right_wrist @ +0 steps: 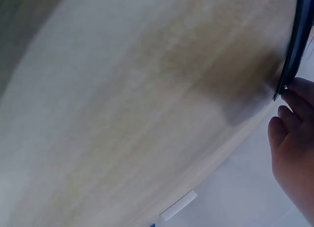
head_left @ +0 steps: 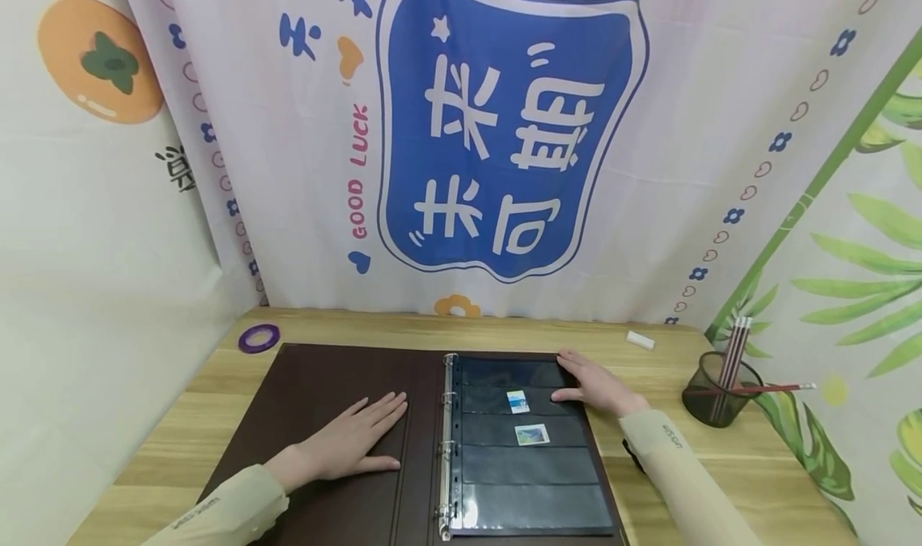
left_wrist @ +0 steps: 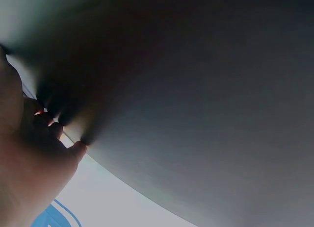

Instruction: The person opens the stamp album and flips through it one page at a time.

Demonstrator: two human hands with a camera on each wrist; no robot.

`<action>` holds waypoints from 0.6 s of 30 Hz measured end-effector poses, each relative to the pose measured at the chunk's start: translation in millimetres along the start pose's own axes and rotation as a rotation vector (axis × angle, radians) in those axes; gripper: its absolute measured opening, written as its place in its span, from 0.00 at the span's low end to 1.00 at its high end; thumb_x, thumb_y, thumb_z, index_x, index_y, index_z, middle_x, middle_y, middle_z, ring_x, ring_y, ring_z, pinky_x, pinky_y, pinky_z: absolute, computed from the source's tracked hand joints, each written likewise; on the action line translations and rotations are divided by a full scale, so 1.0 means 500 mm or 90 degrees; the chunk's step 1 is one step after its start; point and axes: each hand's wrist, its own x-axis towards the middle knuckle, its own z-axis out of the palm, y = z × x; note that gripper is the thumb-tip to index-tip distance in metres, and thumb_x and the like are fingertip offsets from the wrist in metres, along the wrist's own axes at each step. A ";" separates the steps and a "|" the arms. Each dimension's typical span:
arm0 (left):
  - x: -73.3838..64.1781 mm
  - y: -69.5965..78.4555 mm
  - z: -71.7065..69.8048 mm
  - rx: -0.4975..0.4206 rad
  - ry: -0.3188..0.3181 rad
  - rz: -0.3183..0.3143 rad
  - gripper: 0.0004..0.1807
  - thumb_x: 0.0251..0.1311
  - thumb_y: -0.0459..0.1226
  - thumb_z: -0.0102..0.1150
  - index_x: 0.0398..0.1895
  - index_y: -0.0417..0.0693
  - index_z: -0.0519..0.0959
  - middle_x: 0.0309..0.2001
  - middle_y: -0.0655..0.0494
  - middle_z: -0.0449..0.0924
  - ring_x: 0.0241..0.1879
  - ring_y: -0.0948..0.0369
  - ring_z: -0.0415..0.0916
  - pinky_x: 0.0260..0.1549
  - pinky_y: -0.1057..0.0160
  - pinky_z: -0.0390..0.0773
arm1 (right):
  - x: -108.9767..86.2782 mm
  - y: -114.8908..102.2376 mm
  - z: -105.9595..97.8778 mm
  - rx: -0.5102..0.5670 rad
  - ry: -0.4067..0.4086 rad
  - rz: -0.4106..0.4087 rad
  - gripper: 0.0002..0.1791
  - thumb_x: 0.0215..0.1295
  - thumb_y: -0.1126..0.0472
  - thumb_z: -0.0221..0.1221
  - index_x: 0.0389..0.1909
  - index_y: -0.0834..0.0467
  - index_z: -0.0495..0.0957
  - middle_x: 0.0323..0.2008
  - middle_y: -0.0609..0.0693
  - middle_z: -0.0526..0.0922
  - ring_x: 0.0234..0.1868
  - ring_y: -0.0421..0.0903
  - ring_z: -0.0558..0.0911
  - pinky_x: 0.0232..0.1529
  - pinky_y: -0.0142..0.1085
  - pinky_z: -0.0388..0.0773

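Both hands lie on an open ring album

The dark brown ring album (head_left: 324, 378) lies open on the desk (head_left: 158, 434), at the lower centre of the frame. Metal rings (head_left: 446, 426) run down its middle and hold a black pocket page (head_left: 533, 466). Two small stamps (head_left: 518, 402) sit in the page's second and third rows.

The left hand (head_left: 346, 446) rests flat on the left cover, fingers straight and thumb set wide, hiding part of it. The right hand (head_left: 598, 384) lies over the upper right edge, thumb apart from the extended fingers, covering that corner; the right wrist view shows its fingertips touching the dark edge.

Around the album, a purple tape roll (head_left: 245, 344) lies just beyond its upper left corner. A white block (head_left: 640, 340) is near the back of the desk, right of centre. A black mesh cup (head_left: 709, 410) at the right holds striped pencils (head_left: 735, 362), plus a red pencil (head_left: 778, 388) leaning out sideways.

Behind the desk hangs a white cloth (head_left: 302, 210), its blue shield (head_left: 405, 146) lettered 未来可期 in white, with "GOOD LUCK" in pink to its left. The lettering on both sleeves (head_left: 673, 458) is too small to read.
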 end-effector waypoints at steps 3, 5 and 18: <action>-0.001 0.000 0.001 0.001 0.000 -0.002 0.48 0.66 0.67 0.44 0.77 0.43 0.57 0.78 0.45 0.54 0.77 0.47 0.54 0.70 0.36 0.59 | 0.002 0.001 0.002 0.003 0.007 -0.001 0.49 0.61 0.39 0.64 0.73 0.67 0.61 0.75 0.66 0.59 0.76 0.65 0.58 0.73 0.59 0.59; -0.001 0.000 0.001 0.004 -0.006 -0.005 0.48 0.65 0.68 0.43 0.77 0.44 0.56 0.79 0.46 0.53 0.77 0.47 0.54 0.70 0.36 0.59 | 0.003 0.001 0.003 0.000 0.013 -0.009 0.49 0.61 0.39 0.64 0.72 0.68 0.62 0.74 0.66 0.61 0.76 0.65 0.59 0.72 0.59 0.60; -0.001 0.003 -0.003 0.002 -0.008 -0.002 0.48 0.66 0.67 0.43 0.77 0.43 0.56 0.78 0.45 0.54 0.77 0.47 0.54 0.70 0.36 0.59 | -0.003 -0.006 0.007 -0.033 0.119 -0.045 0.31 0.60 0.48 0.68 0.58 0.65 0.79 0.54 0.62 0.79 0.52 0.57 0.79 0.53 0.51 0.78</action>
